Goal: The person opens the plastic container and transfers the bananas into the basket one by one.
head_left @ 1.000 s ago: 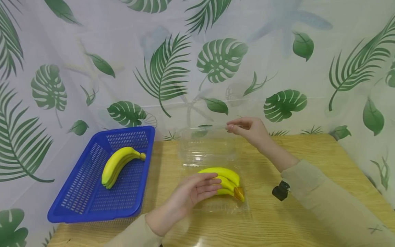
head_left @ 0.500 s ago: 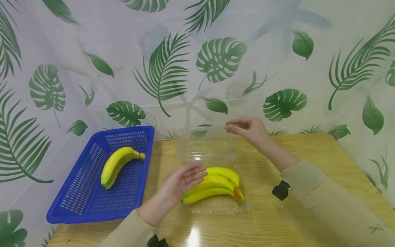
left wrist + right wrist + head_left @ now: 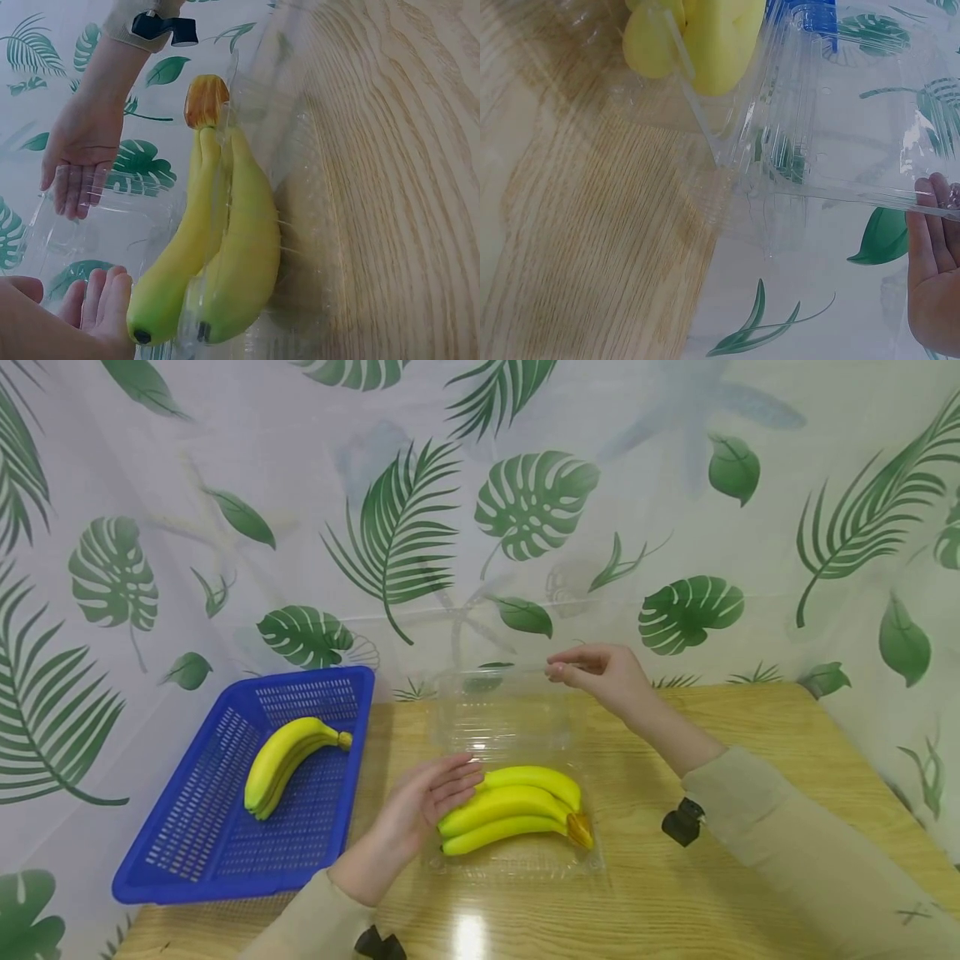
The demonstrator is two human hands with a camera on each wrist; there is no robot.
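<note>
A bunch of yellow bananas (image 3: 510, 810) with a brown stem end lies in the base of a clear plastic clamshell container (image 3: 525, 868) in the head view. The container's lid (image 3: 502, 714) stands raised at the back. My right hand (image 3: 607, 681) pinches the lid's upper right corner; the right wrist view shows its fingers (image 3: 934, 240) at the lid's edge. My left hand (image 3: 427, 797), fingers extended, is beside the green-tipped left ends of the bananas. Whether it touches them I cannot tell. The left wrist view shows those tips near its fingers (image 3: 105, 307).
At the left stands a blue plastic basket (image 3: 348, 793) with another bunch of bananas (image 3: 288, 764) inside. Everything rests on a wooden table (image 3: 675, 910). A leaf-patterned cloth (image 3: 622, 427) hangs behind the table.
My left hand has moved left, from over the bananas to beside their tips, uncovering them. The right hand stays at the lid's corner, and the bananas lie where they were.
</note>
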